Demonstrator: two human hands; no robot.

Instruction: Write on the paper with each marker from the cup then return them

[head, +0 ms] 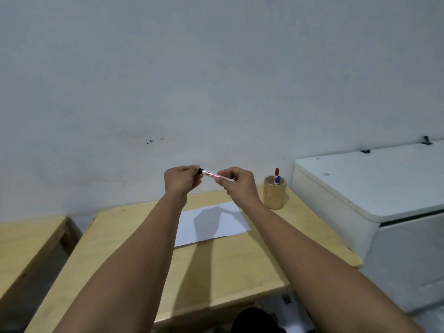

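Observation:
I hold a white marker with a black cap level in the air above the table. My left hand pinches the black cap end. My right hand grips the white barrel at the other end. Below the hands a blank white paper lies flat on the wooden table, with the hands' shadow on it. A wooden cup stands at the table's far right corner, holding a red-capped marker and a blue-capped marker.
A white chest-like cabinet stands right of the table, close to the cup. A second wooden table sits to the left across a gap. A pale wall rises directly behind both tables.

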